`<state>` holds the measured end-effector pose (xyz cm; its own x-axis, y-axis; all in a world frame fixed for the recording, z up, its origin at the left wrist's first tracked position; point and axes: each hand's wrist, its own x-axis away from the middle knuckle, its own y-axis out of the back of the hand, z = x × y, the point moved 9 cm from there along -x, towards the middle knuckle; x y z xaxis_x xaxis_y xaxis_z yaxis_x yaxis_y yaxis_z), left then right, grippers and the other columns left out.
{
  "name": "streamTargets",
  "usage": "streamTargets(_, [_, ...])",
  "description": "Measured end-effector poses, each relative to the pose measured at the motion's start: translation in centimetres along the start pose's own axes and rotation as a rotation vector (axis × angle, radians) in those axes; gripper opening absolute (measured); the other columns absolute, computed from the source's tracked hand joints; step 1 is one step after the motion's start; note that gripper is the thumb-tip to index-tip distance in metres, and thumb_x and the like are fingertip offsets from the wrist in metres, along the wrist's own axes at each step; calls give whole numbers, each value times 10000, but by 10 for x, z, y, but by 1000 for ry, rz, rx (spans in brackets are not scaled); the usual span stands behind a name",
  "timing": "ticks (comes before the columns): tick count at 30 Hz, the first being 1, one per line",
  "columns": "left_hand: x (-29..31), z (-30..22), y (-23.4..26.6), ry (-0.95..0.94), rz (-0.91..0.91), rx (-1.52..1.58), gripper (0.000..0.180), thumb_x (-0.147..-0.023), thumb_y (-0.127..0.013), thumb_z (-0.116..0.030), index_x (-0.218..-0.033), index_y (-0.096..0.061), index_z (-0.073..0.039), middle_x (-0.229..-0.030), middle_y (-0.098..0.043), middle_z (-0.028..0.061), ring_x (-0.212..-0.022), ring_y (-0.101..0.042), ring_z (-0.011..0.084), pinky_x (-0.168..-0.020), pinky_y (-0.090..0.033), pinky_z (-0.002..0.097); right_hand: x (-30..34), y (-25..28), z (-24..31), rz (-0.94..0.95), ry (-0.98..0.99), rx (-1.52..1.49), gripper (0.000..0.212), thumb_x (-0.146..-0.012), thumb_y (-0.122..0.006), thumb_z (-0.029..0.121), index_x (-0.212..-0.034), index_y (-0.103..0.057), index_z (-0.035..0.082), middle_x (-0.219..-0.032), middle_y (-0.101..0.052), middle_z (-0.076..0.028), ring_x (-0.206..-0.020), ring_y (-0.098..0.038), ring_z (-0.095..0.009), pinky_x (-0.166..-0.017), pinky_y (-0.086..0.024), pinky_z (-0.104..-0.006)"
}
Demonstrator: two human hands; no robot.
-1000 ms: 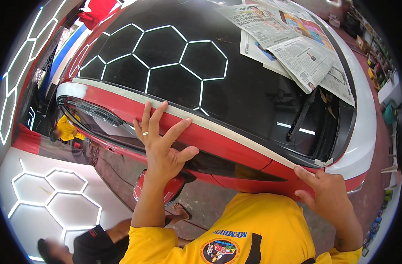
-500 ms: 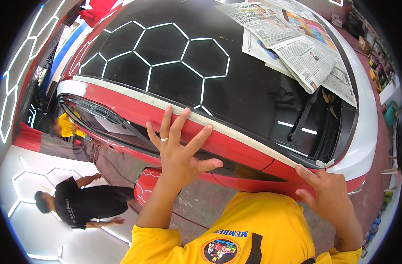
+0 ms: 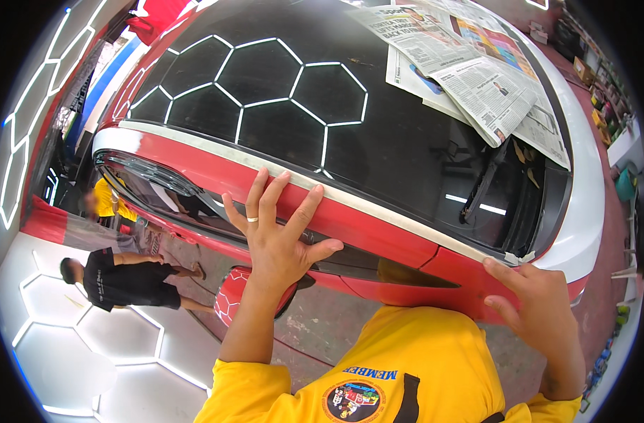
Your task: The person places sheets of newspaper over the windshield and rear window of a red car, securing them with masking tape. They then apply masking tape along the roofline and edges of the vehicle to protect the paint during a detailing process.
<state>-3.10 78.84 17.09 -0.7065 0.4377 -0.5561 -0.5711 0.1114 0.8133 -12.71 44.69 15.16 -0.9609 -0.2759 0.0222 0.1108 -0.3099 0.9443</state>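
A long strip of pale masking tape [image 3: 385,211] runs along the edge between the car's dark windshield [image 3: 265,134] and its red pillar [image 3: 368,229]. My left hand [image 3: 276,229] lies on the pillar with fingers spread, their tips at the tape; a ring is on one finger. Farther right, near the tape's lower end, my right hand [image 3: 537,303] presses its outstretched index fingertip on the strip. Its thumb stands apart, and the other fingers are partly hidden. A crumpled bit of tape [image 3: 521,258] sits just beyond that fingertip.
Newspaper sheets [image 3: 484,95] cover the windshield's far right part, beside a wiper arm [image 3: 484,187]. A red side mirror [image 3: 236,290] sticks out below my left hand. A person in black [image 3: 128,278] is at the left. Shelved items [image 3: 604,123] line the right side.
My left hand has slid a little to the left along the pillar. My right hand has shifted slightly right along the tape. The person in black has moved farther off.
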Motion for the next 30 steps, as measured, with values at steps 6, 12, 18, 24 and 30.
streamTargets(6, [0, -6, -1, -11, 16, 6, 897, -857, -486, -964, -1351, -795, -282, -1596, -488, 144, -1571, -363, 411, -1263, 30, 683, -6, -13, 7, 13, 61, 75, 583, -874, -895, 366, -1400, -732, 172, -743, -647, -98, -614, -631, -226, -567, -461, -380])
streamTargets(12, [1, -11, 0, -6, 57, 26, 925, -816, -482, -996, -1361, -788, -314, -1642, -439, 169, -1597, -310, 440, -1251, 53, 698, -10, -20, 8, 56, 64, 95, 591, -888, -884, 371, -1415, -720, 160, -742, -644, -98, -621, -648, -227, -570, -478, -379])
streamTargets(18, [0, -25, 0, -47, 108, 68, 819, -816, -546, -948, -1369, -765, -386, -1640, -433, 179, -1623, -249, 455, -1231, 85, 727, -12, -18, 10, 80, 60, 114, 586, -904, -869, 367, -1427, -715, 154, -756, -655, -101, -629, -663, -231, -576, -494, -379])
streamTargets(24, [-7, -17, 2, -75, 121, -54, 853, -836, -495, -969, -1326, -795, -338, -1657, -435, 155, -1620, -275, 442, -1261, 34, 698, -6, -18, 1, 63, -13, 74, 612, -853, -908, 327, -1421, -731, 185, -769, -637, -109, -651, -639, -270, -602, -476, -415])
streamTargets(30, [-3, -22, 6, -90, -14, -43, 957, -850, -478, -974, -1409, -733, -239, -1568, -505, 121, -1559, -382, 406, -1273, -52, 667, 3, 0, -5, -8, 11, -34, 586, -841, -917, 308, -1390, -751, 184, -761, -663, -105, -642, -641, -254, -584, -474, -384])
